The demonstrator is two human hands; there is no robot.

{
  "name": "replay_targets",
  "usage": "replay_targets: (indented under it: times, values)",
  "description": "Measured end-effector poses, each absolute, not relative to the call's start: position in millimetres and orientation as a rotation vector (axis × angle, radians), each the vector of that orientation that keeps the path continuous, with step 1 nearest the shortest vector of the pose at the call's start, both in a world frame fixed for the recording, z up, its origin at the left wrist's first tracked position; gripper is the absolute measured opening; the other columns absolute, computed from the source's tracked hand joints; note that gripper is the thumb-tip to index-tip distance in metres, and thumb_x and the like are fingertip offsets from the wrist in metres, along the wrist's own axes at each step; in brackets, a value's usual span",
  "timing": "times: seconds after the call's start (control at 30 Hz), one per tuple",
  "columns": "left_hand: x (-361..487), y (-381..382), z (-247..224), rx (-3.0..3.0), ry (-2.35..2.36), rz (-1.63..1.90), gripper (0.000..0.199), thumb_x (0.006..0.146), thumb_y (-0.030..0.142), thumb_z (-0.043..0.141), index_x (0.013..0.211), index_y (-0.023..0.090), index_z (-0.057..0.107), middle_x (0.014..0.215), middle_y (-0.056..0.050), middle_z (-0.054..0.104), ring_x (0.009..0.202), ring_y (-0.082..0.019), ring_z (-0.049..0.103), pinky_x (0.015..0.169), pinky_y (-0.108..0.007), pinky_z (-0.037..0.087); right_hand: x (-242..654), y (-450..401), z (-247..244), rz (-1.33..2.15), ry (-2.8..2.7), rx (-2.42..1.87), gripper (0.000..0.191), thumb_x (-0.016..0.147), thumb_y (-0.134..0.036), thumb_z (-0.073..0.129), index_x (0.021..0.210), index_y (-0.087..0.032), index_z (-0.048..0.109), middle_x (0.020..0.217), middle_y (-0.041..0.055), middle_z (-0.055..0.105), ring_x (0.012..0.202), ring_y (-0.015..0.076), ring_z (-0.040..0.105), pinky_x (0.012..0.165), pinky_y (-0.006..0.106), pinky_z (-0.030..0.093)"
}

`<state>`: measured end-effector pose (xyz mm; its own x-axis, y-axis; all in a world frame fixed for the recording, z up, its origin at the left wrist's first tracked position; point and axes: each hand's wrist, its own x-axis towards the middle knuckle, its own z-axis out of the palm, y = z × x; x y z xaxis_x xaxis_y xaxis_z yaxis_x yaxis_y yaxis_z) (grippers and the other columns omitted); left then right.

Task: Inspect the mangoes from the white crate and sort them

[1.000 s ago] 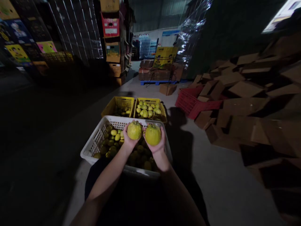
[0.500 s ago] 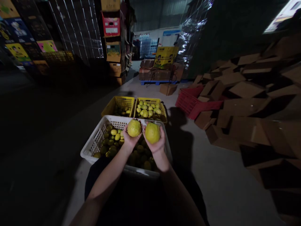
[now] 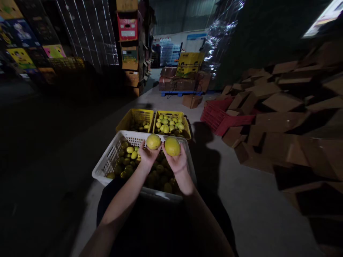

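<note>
My left hand (image 3: 148, 155) holds a yellow lemon (image 3: 153, 141) up on its fingers, palm upward. Beside it, my right hand (image 3: 178, 161) cradles a second lemon (image 3: 172, 146), its fingers curled around the far side. The two hands almost touch above a white plastic crate (image 3: 103, 165), which stands close in front of my legs. Many yellow and greenish lemons (image 3: 134, 155) lie inside that crate, those on its right half in deep shadow. My forearms cover part of the crate's near side.
Behind the white crate stand a yellow crate (image 3: 122, 124) with some lemons low inside and another yellow crate (image 3: 187, 125) filled higher. To the right lie a red crate (image 3: 214, 116) and a heap of cardboard boxes (image 3: 278, 125). Stacked cartons (image 3: 130, 57) rise at the back.
Both lemons have turned in my hands and sit slightly higher, nearer the fingertips. The crates and boxes stay where they were.
</note>
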<state>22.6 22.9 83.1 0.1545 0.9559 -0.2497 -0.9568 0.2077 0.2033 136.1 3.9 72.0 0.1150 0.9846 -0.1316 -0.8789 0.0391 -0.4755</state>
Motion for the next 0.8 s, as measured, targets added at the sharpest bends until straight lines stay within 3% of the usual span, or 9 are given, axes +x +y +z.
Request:
replay_targets:
  times: [0.13,0.23,0.37,0.6,0.8]
  values:
    - [23,22,87,0.022,0.33,1.347,0.039,0.088,0.038,0.045,0.111,0.013,0.064,0.101,-0.014,0.069,0.097,-0.023,0.065,0.083,-0.036,0.054,136,3,73,1.476,-0.257,-0.548,0.03,0.083,-0.046,0.054,0.1,-0.023,0.064,0.094,0.0043,0.075,0.092,0.0186,0.07,0.09,0.036,0.056]
    - [22,19,92,0.035,0.288,1.345,0.036,0.089,0.04,0.046,0.109,0.016,0.066,0.098,-0.011,0.07,0.093,-0.021,0.066,0.078,-0.031,0.055,136,-2,78,1.498,-0.235,-0.549,0.031,0.085,-0.047,0.049,0.097,-0.024,0.066,0.094,0.0037,0.074,0.083,0.0172,0.07,0.077,0.033,0.059]
    - [21,18,94,0.101,0.233,1.368,0.032,0.089,0.036,0.047,0.107,0.02,0.068,0.097,-0.008,0.071,0.095,-0.02,0.067,0.084,-0.033,0.055,136,-8,85,1.487,-0.176,-0.542,0.026,0.084,-0.045,0.051,0.096,-0.027,0.066,0.091,0.0004,0.074,0.077,0.0156,0.07,0.062,0.029,0.057]
    - [19,18,88,0.149,0.267,1.411,0.03,0.087,0.031,0.043,0.103,0.022,0.068,0.103,-0.006,0.071,0.103,-0.019,0.065,0.087,-0.033,0.054,135,-9,86,1.474,-0.128,-0.529,0.026,0.085,-0.041,0.048,0.097,-0.026,0.065,0.091,0.0007,0.075,0.077,0.0157,0.07,0.061,0.028,0.057]
    - [18,15,94,0.143,0.376,1.403,0.033,0.088,0.03,0.038,0.102,0.023,0.067,0.103,-0.006,0.071,0.094,-0.019,0.068,0.083,-0.034,0.055,136,-9,87,1.497,-0.122,-0.48,0.025,0.086,-0.04,0.05,0.098,-0.023,0.063,0.083,0.0006,0.075,0.071,0.0167,0.07,0.057,0.029,0.057]
